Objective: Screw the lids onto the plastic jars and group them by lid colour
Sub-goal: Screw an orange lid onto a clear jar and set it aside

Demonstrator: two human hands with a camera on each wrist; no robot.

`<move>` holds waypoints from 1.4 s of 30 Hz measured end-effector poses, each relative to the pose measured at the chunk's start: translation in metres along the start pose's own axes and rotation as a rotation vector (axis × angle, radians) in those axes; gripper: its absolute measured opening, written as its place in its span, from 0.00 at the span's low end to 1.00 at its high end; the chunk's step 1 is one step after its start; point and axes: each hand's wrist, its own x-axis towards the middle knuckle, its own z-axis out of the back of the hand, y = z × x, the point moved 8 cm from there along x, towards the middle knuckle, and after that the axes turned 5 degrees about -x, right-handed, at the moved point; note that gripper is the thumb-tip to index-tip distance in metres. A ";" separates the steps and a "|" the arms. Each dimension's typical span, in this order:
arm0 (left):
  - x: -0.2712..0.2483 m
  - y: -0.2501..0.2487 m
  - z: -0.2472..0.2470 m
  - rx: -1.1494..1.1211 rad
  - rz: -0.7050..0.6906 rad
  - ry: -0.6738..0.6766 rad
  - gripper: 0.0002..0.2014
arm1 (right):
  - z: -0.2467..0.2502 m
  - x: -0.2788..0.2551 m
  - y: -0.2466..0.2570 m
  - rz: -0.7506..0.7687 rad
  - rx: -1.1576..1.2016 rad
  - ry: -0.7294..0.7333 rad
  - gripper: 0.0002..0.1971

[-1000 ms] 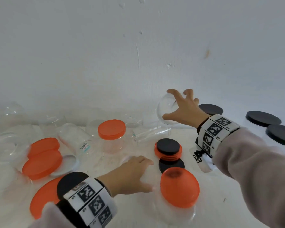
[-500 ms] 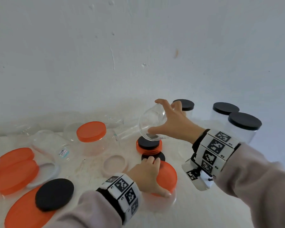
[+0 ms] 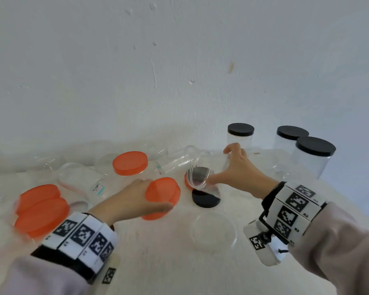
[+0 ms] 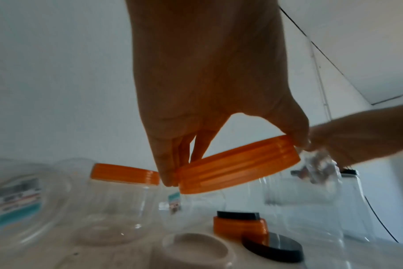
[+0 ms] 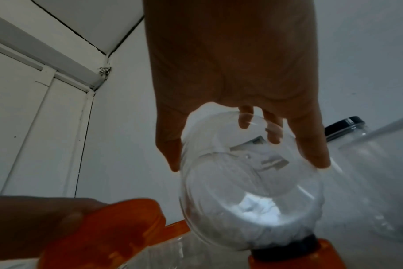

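My left hand [image 3: 136,199] grips an orange lid [image 3: 162,198] by its rim and holds it tilted above the table; the left wrist view shows the fingers [image 4: 170,163] and thumb clamped on the orange lid [image 4: 237,167]. My right hand [image 3: 237,173] holds a clear lidless jar [image 3: 202,173] tilted on its side, its mouth facing me. The right wrist view shows that jar [image 5: 249,191] between thumb and fingers. Below it lie a small orange lid with a black lid stacked on top [image 4: 239,223] and a loose black lid [image 3: 205,199].
Three black-lidded jars [image 3: 241,135] [image 3: 292,139] [image 3: 313,156] stand at the back right. An orange-lidded jar [image 3: 130,165] stands mid-left, with clear jars lying around it. Two big orange lids [image 3: 41,205] lie at the left. A clear open jar [image 3: 213,233] stands near me.
My left hand has lifted the orange lid off the near open jar and carried it leftward. My right hand has brought the clear jar down, nearer the lid.
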 end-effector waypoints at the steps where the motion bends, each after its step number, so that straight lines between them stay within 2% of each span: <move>1: -0.004 0.001 0.009 -0.035 -0.014 -0.032 0.37 | -0.007 -0.005 0.000 -0.017 0.025 0.043 0.42; 4: -0.017 0.002 0.029 -0.089 -0.034 -0.129 0.27 | -0.033 -0.022 0.005 -0.073 0.120 0.226 0.48; 5: -0.021 0.002 0.033 -0.110 -0.031 -0.158 0.23 | -0.042 -0.027 0.009 -0.074 0.142 0.286 0.47; 9: -0.033 0.006 0.036 -0.208 -0.044 -0.215 0.27 | -0.073 -0.050 0.028 -0.020 0.165 0.412 0.40; 12: -0.039 0.009 0.034 -0.257 -0.042 -0.212 0.19 | -0.093 -0.060 0.032 -0.020 0.129 0.448 0.29; 13: -0.041 0.009 0.034 -0.264 -0.044 -0.213 0.18 | -0.099 -0.062 0.033 -0.022 0.117 0.461 0.29; 18: -0.052 0.005 0.036 -0.309 -0.068 -0.197 0.16 | -0.118 -0.070 0.035 -0.046 0.157 0.505 0.42; 22: -0.056 0.008 0.035 -0.353 -0.094 -0.186 0.16 | -0.130 -0.076 0.042 0.001 0.142 0.587 0.51; 24: -0.057 0.008 0.033 -0.345 -0.113 -0.167 0.17 | -0.132 -0.078 0.046 0.028 0.125 0.604 0.53; 28: -0.061 0.008 0.029 -0.359 -0.123 -0.147 0.19 | -0.137 -0.076 0.044 0.024 0.129 0.625 0.48; 32: -0.065 0.005 0.024 -0.321 -0.134 -0.136 0.23 | -0.138 -0.075 0.039 0.031 0.071 0.655 0.52; 35: -0.064 0.007 0.017 -0.232 -0.090 -0.115 0.31 | -0.140 -0.076 0.036 0.063 0.070 0.672 0.56; 39: -0.059 0.007 0.001 -0.082 -0.067 -0.036 0.56 | -0.142 -0.082 0.037 0.103 0.074 0.770 0.53; 42: -0.059 -0.003 -0.006 -0.050 -0.090 -0.017 0.55 | -0.140 -0.084 0.039 0.124 0.084 0.792 0.52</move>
